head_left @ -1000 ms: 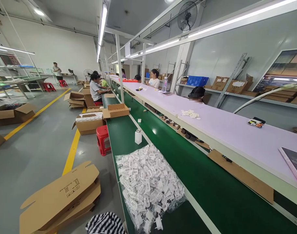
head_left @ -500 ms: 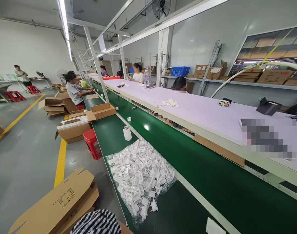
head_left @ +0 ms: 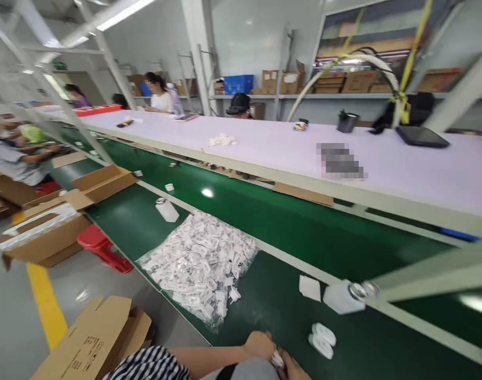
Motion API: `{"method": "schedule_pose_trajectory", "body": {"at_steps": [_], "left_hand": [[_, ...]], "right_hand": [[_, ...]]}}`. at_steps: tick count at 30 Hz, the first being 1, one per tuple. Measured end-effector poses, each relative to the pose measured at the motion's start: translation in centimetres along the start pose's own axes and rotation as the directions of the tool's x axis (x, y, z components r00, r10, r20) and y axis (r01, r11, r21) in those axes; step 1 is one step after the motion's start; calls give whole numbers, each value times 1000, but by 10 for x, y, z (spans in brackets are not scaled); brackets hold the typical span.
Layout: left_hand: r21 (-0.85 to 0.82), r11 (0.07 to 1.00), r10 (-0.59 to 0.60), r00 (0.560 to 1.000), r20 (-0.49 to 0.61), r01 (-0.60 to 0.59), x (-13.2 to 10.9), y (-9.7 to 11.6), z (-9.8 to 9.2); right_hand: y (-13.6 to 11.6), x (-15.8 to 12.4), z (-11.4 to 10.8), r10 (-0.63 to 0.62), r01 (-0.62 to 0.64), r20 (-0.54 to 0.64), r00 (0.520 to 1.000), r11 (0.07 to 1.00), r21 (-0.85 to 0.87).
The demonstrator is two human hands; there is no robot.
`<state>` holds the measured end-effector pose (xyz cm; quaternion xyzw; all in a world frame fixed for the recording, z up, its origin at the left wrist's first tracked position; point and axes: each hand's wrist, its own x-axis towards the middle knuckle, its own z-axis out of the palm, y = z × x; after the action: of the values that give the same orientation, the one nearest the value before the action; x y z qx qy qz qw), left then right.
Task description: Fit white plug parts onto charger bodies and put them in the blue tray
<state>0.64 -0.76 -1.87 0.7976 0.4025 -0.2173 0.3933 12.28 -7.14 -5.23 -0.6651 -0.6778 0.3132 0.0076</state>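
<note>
My left hand (head_left: 260,344) is closed at the bottom edge of the view, its forearm coming from a striped sleeve. Against it, my right hand (head_left: 293,367) shows only in part, cut off by the frame. A small white piece (head_left: 277,360) is pinched between the two; blur hides its exact kind. Ahead and left on the green bench lies a clear plastic bag (head_left: 201,264) heaped with small white plastic parts, several looking like plug adapters. Two bundled white cables (head_left: 322,340) rest to the right of my hands, near a white cloth or paper square (head_left: 310,288).
A white bottle with a metal top (head_left: 346,296) lies right; another bottle (head_left: 167,209) is beyond the bag. A raised lilac shelf (head_left: 264,153) runs behind the green belt (head_left: 241,206). Cardboard boxes (head_left: 94,338) and a red stool (head_left: 104,248) stand left. Co-workers sit farther off.
The view has turned to the right and down. Both my hands, the white piece, the bundled cables and the right-hand bottle have come into sight. The bag lies farther left in view.
</note>
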Motion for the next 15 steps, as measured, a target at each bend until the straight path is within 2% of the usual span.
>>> {"method": "schedule_pose_trajectory", "body": {"at_steps": [2, 4, 9, 15], "left_hand": [[76, 997, -12, 1000, -14, 13, -3, 2, 7], [121, 993, 13, 1000, -22, -10, -5, 3, 8], [167, 980, 116, 993, -13, -112, 6, 20, 7], [122, 973, 205, 975, -90, -193, 28, 47, 8]], "right_hand": [[-4, -14, -1, 59, -62, 63, 996, 997, 43], [-6, -23, -9, 103, -108, 66, 993, 991, 83], [9, -38, -26, 209, -203, -12, 978, 960, 195], [33, -50, -32, 291, -250, -118, 949, 928, 278]]}}
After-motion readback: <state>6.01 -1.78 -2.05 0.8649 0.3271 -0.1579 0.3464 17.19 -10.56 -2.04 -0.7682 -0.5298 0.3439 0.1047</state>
